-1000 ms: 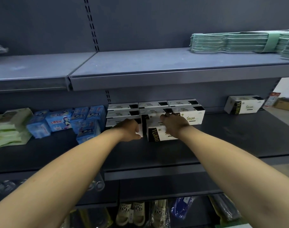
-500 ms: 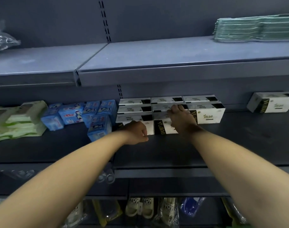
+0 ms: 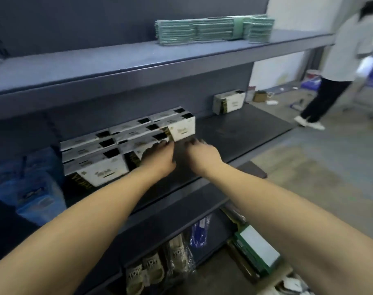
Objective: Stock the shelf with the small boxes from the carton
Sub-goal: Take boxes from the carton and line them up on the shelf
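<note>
Both hands sit at the front of the white boxes (image 3: 121, 150) on the middle shelf (image 3: 240, 133), left hand (image 3: 160, 158) flat against the block and right hand (image 3: 202, 155) loose, holding nothing (carton's out of view), so I'd just nudge the row square.

Your left hand (image 3: 160, 159) rests against the white boxes (image 3: 126, 143) stacked mid-frame on the dark shelf (image 3: 240, 133), your right hand (image 3: 203, 155) just beside it. A lone box (image 3: 229, 102) sits further right, green cloths (image 3: 213, 28) at the top.
</note>
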`<state>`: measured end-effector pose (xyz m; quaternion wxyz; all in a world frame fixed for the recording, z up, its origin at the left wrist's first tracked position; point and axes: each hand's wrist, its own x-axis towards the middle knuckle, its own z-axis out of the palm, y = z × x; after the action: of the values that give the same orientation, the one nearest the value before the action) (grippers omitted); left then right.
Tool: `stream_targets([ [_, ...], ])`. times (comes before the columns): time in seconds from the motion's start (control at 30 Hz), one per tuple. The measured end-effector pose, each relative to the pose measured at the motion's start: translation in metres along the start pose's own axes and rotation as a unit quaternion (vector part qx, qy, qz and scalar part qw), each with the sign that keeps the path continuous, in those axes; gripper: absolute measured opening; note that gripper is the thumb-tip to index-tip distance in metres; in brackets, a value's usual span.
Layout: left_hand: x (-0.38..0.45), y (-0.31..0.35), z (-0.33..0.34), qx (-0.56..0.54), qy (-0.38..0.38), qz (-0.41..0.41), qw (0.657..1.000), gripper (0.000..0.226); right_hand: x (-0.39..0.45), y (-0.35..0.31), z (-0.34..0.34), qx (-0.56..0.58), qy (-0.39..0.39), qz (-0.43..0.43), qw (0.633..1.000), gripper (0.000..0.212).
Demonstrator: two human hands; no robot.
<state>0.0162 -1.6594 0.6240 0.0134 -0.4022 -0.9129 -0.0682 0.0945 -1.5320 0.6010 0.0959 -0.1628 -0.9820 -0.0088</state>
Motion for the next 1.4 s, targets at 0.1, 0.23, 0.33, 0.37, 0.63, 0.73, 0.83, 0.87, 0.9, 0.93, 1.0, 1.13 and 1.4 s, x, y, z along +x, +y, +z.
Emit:
stream_targets([
  [0.1,-0.005,0.057,0.02,-0.02,-0.005,0.101,0.995,0.041,-0.059,0.031,-0.005,0.009,-0.006,0.075,0.997,0.036],
  [0.23,-0.038,0.13,0.064,-0.057,-0.019,0.205,0.977,0.043,-0.155,0.063,0.004,0.004,-0.021,0.201,0.979,0.037],
  [0.33,-0.078,0.178,0.092,-0.061,-0.047,0.26,0.963,0.044,-0.232,0.076,0.007,-0.016,-0.052,0.273,0.961,0.042],
  [0.37,-0.09,0.193,0.098,-0.058,-0.051,0.28,0.957,0.045,-0.254,0.079,0.008,-0.017,-0.064,0.294,0.954,0.045],
  [0.63,-0.158,0.282,0.123,-0.039,-0.092,0.367,0.925,0.046,-0.37,0.101,0.0,-0.018,-0.071,0.377,0.923,0.047],
  [0.73,-0.184,0.309,0.135,-0.04,-0.1,0.377,0.92,0.047,-0.406,0.108,0.004,-0.019,-0.072,0.389,0.918,0.042],
  [0.83,-0.213,0.332,0.153,-0.038,-0.111,0.381,0.917,0.045,-0.445,0.118,0.012,-0.018,-0.081,0.385,0.919,0.045],
  [0.87,-0.222,0.339,0.16,-0.037,-0.115,0.38,0.917,0.046,-0.458,0.123,0.015,-0.02,-0.079,0.383,0.92,0.046],
  [0.9,-0.231,0.345,0.167,-0.04,-0.121,0.377,0.917,0.049,-0.47,0.128,0.018,-0.021,-0.077,0.38,0.922,0.045],
  [0.93,-0.24,0.349,0.173,-0.046,-0.127,0.368,0.92,0.051,-0.481,0.132,0.021,-0.018,-0.078,0.375,0.923,0.045],
  [1.0,-0.255,0.357,0.187,-0.055,-0.137,0.352,0.924,0.052,-0.499,0.139,0.026,-0.012,-0.088,0.363,0.928,0.046],
  [1.13,-0.282,0.365,0.212,-0.049,-0.161,0.325,0.931,0.053,-0.522,0.146,0.039,0.0,-0.11,0.335,0.936,0.037],
  [1.4,-0.279,0.36,0.238,-0.039,-0.191,0.31,0.931,0.058,-0.521,0.151,0.061,0.045,-0.142,0.32,0.936,0.05],
])
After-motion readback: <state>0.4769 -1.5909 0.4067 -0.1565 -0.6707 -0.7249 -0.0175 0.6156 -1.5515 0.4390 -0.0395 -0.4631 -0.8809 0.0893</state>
